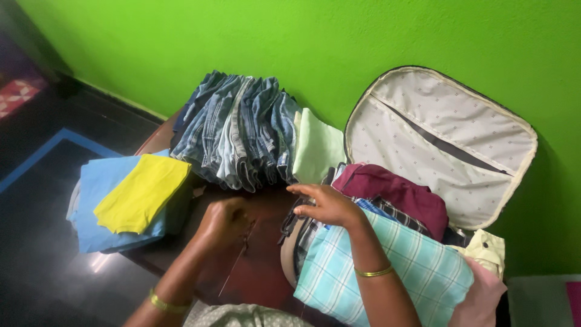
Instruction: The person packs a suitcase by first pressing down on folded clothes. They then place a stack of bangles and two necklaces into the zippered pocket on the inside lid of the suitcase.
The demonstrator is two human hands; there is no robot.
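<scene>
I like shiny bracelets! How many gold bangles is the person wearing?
2. One bangle is on the right wrist, above the checked cloth. The other bangle is on the left wrist, near the bottom edge. Sleeves hide none.

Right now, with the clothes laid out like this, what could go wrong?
1. The suitcase is heaped above its rim; the teal checked shirt under the right hand overhangs the front and may slide out.
2. The yellow cloth on the blue stack sits at the table's edge and could tip off.
3. The left hand is close to the folded jeans; a nudge might topple that row.
</scene>
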